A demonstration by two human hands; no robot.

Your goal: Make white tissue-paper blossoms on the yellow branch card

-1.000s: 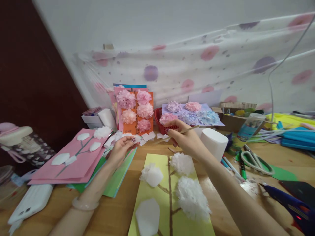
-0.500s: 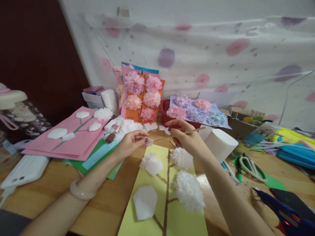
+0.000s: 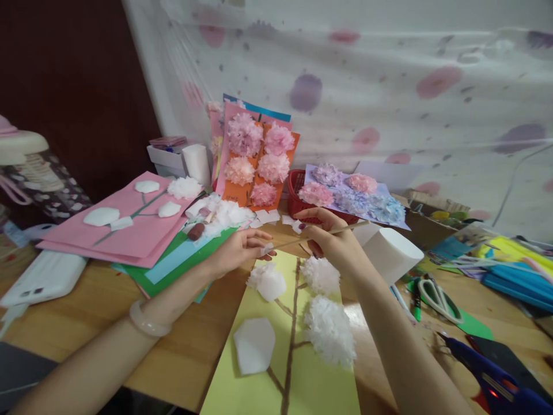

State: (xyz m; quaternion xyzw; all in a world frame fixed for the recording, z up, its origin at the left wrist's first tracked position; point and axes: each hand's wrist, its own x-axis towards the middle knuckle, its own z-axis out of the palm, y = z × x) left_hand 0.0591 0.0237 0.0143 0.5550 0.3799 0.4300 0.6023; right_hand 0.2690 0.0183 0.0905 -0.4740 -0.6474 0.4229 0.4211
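My left hand [image 3: 242, 249] pinches a small white paper piece [image 3: 266, 249] at the tip of a thin stick. My right hand [image 3: 326, 233] grips the thin stick [image 3: 352, 226], which slants down left to that paper. Both hands hover over the top edge of a yellow sheet [image 3: 242, 395]. On the sheet, a brown stem [image 3: 290, 340] branches to fluffy white paper flowers [image 3: 330, 334]. A flat white pad [image 3: 254, 346] sits at the lower left branch, and another pad [image 3: 272, 285] at the upper left is partly covered with paper tufts.
Loose paper squares [image 3: 266, 216] lie behind my hands. A pink sheet [image 3: 142, 242] with white pads is at left. At right are a paper roll [image 3: 391, 253], scissors [image 3: 438, 300] and a blue glue gun [image 3: 488, 369]. A red basket [image 3: 298, 199] and finished flower cards [image 3: 248, 164] stand behind.
The left fingers have closed in on the paper piece, which now meets the stick's tip. The camera view has shifted slightly.
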